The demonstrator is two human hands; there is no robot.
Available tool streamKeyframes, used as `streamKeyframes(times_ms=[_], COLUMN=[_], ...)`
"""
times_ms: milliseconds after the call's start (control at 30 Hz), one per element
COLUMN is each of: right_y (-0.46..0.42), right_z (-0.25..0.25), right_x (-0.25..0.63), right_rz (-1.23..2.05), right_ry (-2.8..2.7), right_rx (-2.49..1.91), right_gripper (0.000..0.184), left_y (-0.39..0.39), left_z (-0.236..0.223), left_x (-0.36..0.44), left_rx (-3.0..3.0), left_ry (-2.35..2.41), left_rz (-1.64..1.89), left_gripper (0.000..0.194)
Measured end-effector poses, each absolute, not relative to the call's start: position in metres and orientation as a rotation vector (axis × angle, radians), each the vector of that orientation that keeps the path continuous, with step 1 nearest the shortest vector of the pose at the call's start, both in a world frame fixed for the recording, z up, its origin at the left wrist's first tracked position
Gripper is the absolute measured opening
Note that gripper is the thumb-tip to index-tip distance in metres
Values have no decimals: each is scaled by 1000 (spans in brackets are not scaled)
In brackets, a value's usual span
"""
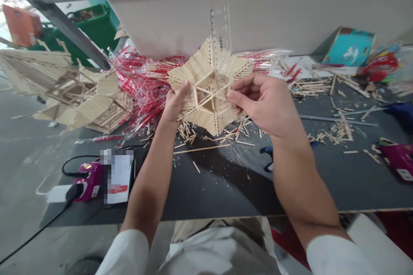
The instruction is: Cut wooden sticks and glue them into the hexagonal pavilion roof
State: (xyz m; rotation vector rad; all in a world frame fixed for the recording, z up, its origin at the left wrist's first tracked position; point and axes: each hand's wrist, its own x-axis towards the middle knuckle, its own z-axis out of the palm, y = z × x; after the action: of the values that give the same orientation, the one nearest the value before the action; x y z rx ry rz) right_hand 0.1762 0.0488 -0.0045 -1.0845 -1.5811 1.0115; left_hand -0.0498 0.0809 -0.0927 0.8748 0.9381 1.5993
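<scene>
A star-shaped piece built of thin wooden sticks point(200, 66) is held up above the dark table, its open middle framed by sticks. My left hand point(176, 102) grips its left side, the thumb across the front. In my right hand point(258, 96), thumb and fingers pinch a clear plastic ruler point(220, 30), which stands upright against the front of the star. The ruler's top end rises past the star's upper point. Fingers of my left hand behind the star are hidden.
Red-and-clear plastic wrappers point(145, 90) heap behind the star. More stick structures point(93, 94) stand at left. Loose sticks point(342, 131) litter the table point(206, 197). A phone point(121, 176) and a purple power strip point(88, 180) with cables lie front left; a teal box point(350, 47) stands back right.
</scene>
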Motion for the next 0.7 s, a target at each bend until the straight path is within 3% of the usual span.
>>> streamKeyframes(times_ms=[333, 700], right_y=[47, 48], right_z=[-4, -5], right_x=[174, 173], right_rz=[853, 830], right_ry=[-1635, -1651], right_rx=[-1150, -1113], right_gripper=[16, 14], left_y=[80, 82], left_z=[-93, -94], left_x=[-48, -49], left_rx=[896, 873], left_ry=[891, 886], left_rz=[1624, 1632], left_gripper=[58, 57])
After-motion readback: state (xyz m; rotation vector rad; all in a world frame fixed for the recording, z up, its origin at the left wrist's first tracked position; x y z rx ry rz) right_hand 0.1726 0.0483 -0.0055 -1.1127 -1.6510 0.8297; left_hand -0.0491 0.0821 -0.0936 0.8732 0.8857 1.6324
